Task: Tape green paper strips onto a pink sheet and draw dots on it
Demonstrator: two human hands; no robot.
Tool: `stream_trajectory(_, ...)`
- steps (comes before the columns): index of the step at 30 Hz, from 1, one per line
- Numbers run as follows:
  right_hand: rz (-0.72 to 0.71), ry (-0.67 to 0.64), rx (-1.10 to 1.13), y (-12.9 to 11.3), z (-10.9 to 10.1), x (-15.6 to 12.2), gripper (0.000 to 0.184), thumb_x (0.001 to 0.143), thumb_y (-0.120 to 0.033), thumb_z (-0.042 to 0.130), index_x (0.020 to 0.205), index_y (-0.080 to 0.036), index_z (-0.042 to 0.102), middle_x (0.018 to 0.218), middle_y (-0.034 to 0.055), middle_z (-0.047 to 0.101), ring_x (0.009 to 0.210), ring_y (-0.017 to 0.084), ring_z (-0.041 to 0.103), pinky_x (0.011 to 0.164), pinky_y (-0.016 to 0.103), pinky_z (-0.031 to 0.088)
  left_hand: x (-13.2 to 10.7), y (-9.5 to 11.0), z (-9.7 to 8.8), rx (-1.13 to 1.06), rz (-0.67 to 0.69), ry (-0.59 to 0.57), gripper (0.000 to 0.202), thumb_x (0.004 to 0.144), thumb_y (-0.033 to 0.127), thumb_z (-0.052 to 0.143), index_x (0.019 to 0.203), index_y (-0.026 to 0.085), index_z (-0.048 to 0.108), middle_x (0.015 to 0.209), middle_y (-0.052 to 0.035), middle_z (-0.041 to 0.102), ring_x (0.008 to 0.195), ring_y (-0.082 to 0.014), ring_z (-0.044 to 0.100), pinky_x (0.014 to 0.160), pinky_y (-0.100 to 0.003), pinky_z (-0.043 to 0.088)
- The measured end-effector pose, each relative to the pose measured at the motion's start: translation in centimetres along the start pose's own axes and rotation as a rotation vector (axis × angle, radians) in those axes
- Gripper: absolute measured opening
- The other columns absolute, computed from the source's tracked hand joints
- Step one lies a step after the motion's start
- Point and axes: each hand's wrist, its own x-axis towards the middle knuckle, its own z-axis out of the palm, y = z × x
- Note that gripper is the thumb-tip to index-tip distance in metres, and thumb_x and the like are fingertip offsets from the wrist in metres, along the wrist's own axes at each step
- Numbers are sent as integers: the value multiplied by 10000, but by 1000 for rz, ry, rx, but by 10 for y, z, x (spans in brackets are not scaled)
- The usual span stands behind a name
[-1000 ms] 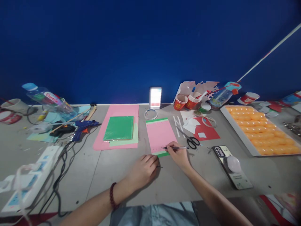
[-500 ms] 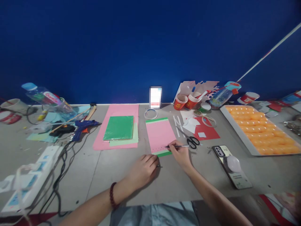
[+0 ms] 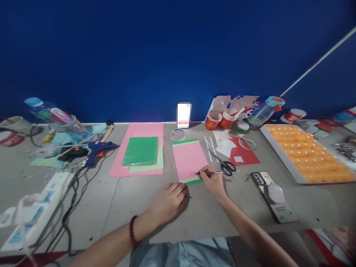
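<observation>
My right hand (image 3: pixel 213 180) is closed round a pen (image 3: pixel 210 172), its tip on the lower part of a pink sheet (image 3: pixel 190 159). That sheet has green strips along its top and bottom edges and a row of small dark marks near the pen tip. My left hand (image 3: pixel 174 200) rests on the table just below the sheet, fingers curled. A thin dark tip (image 3: pixel 189 196) sticks out beside those fingers; the rest of it is hidden. Black-handled scissors (image 3: pixel 228 167) lie just right of the pen, near white paper strips (image 3: pixel 209 148).
Left of the sheet, a green packet (image 3: pixel 140 151) lies on pink paper (image 3: pixel 118 170). Further left are a blue glue gun (image 3: pixel 96 152), cables and a power strip (image 3: pixel 39 211). To the right are a phone (image 3: pixel 275 198), red paper cups (image 3: pixel 213 121) and a tray of orange balls (image 3: pixel 306 152).
Both hands stay almost where they were. The pen tip remains at the row of marks, with hardly any visible shift.
</observation>
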Motion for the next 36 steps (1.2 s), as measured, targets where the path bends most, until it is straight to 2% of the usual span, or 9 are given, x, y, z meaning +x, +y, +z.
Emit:
stream_trajectory(20,21,25,-3,4,0,0,180,742,-276,540,583,-192,542,537,-10,555,524,143,563,526,232,445,0,-1,0,-3,7,21,219,902,183,503,1105,133,571,1067,-113,663,954,-216,608,772,-356,496)
stream_trajectory(26,13,63,2,1,-4,1,192,731,-263,522,556,-188,538,494,-16,544,494,135,541,495,223,404,0,-1,2,-1,5,26,212,897,184,510,1093,134,576,1060,-110,667,957,-219,609,771,-359,494)
stream_trajectory(36,25,19,-6,2,-9,5,187,719,-263,526,550,-186,539,492,-13,551,485,125,513,483,217,381,-2,-2,3,-4,3,15,231,904,190,501,1118,134,567,1077,-117,660,979,-221,603,781,-362,494)
